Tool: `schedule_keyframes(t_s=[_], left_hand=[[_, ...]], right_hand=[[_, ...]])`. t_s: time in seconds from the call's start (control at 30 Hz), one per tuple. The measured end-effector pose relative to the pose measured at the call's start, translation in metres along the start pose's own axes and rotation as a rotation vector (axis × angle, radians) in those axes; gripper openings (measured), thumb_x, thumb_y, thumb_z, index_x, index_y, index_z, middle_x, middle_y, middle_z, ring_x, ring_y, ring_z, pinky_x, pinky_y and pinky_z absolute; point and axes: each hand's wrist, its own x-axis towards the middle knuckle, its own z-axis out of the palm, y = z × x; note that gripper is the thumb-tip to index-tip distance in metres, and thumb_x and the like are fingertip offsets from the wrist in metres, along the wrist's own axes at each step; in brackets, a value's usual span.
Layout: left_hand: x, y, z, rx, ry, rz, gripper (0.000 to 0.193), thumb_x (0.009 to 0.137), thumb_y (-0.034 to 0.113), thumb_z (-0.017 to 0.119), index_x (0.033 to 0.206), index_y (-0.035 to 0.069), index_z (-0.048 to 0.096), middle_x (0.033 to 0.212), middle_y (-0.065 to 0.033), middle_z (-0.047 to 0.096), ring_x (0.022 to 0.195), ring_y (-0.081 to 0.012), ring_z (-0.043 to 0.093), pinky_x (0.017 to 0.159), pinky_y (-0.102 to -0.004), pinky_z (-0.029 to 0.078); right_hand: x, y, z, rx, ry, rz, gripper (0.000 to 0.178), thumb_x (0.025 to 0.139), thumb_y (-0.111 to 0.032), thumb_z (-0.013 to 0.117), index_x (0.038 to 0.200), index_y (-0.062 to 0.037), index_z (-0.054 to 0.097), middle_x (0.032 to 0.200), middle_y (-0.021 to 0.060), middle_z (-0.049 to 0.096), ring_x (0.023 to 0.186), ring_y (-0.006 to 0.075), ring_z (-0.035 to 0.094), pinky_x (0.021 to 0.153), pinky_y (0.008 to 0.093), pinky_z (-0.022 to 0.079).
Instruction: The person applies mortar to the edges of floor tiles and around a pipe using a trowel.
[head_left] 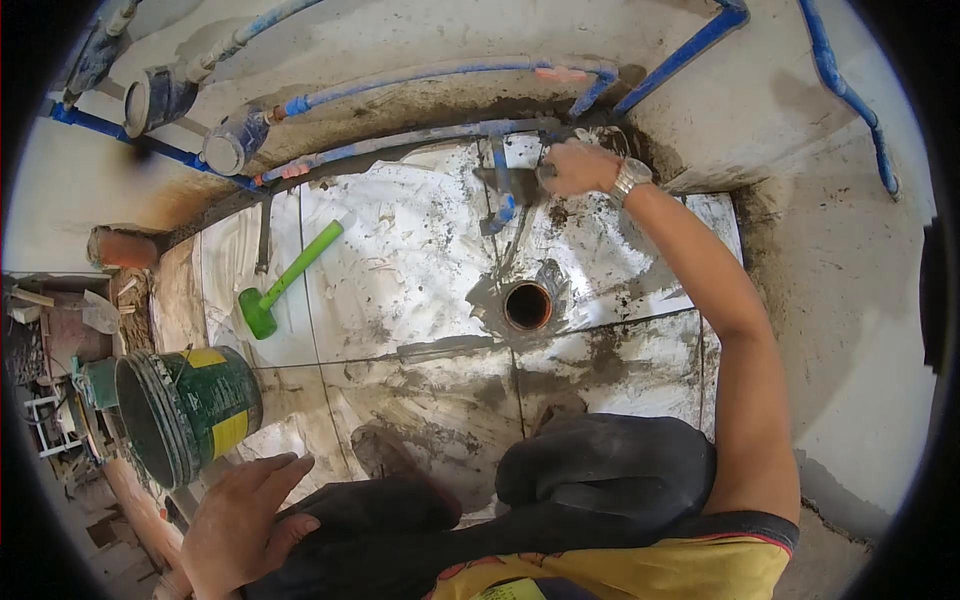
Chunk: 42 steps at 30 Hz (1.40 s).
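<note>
My right hand (580, 167), below a metal watch (632, 178), reaches to the far edge of the tiled floor (400, 250), close to the wall corner. Its fingers are curled down, and what they hold, if anything, is hidden. Just left of it a short blue pipe (502, 180) comes down over the tiles. My left hand (245, 520) hangs open beside my left knee, its fingers stretched out and holding nothing. A round pipe opening (527, 305) sits in the floor between my feet and the right hand, with grey mortar smeared around it.
A green mallet (262, 315) lies on the tiles at the left. Near my left hand a dirty green bucket (190, 410) lies tipped on its side. Blue pipes (430, 70) with two meters (235, 140) run along the far wall. Clutter (60, 400) fills the far left.
</note>
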Motion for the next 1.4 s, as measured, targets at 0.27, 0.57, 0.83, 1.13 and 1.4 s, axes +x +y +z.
schedule_keyframes(t_s=[0.27, 0.57, 0.83, 1.13, 1.4], left_hand=[[0.002, -0.003, -0.001, 0.002, 0.003, 0.076, 0.065, 0.087, 0.035, 0.082, 0.142, 0.005, 0.064, 0.135, -0.0221, 0.069, 0.122, -0.0464, 0.065, 0.103, -0.0505, 0.053], [0.018, -0.008, 0.002, 0.006, 0.033, 0.136, 0.060, 0.087, 0.030, 0.085, 0.140, 0.009, 0.067, 0.134, -0.0184, 0.070, 0.121, -0.0404, 0.066, 0.102, -0.0488, 0.054], [0.014, -0.008, 0.000, 0.065, -0.005, 0.118, 0.065, 0.087, 0.029, 0.082, 0.144, 0.004, 0.062, 0.137, -0.0230, 0.067, 0.121, -0.0463, 0.065, 0.103, -0.0503, 0.052], [0.023, -0.007, -0.001, 0.049, -0.021, 0.290, 0.064, 0.090, 0.036, 0.081, 0.142, 0.003, 0.063, 0.133, -0.0234, 0.069, 0.120, -0.0471, 0.066, 0.103, -0.0505, 0.053], [0.028, -0.011, -0.004, 0.089, 0.021, 0.319, 0.063, 0.090, 0.035, 0.081, 0.141, 0.002, 0.063, 0.133, -0.0237, 0.069, 0.121, -0.0463, 0.065, 0.103, -0.0504, 0.053]], right_hand=[[0.005, -0.012, -0.007, -0.023, 0.109, -0.054, 0.045, 0.093, -0.039, 0.064, 0.106, 0.0022, 0.076, 0.106, 0.0305, 0.074, 0.101, 0.0458, 0.074, 0.090, 0.0546, 0.059], [0.022, -0.028, 0.001, -0.038, 0.293, -0.019, 0.030, 0.092, -0.026, 0.064, 0.098, -0.0010, 0.080, 0.101, 0.0266, 0.077, 0.097, 0.0453, 0.076, 0.087, 0.0524, 0.061], [-0.042, -0.017, 0.038, 0.050, 0.260, -0.007, 0.038, 0.097, -0.031, 0.061, 0.096, 0.0036, 0.076, 0.094, 0.0294, 0.075, 0.091, 0.0487, 0.075, 0.085, 0.0538, 0.060], [-0.060, -0.008, 0.052, 0.165, 0.306, 0.113, 0.041, 0.097, -0.032, 0.063, 0.095, 0.0069, 0.076, 0.101, 0.0311, 0.075, 0.102, 0.0476, 0.073, 0.094, 0.0541, 0.058], [-0.048, -0.006, 0.034, 0.129, 0.270, 0.176, 0.045, 0.102, -0.033, 0.061, 0.099, 0.0083, 0.077, 0.102, 0.0328, 0.075, 0.100, 0.0461, 0.075, 0.093, 0.0539, 0.059]])
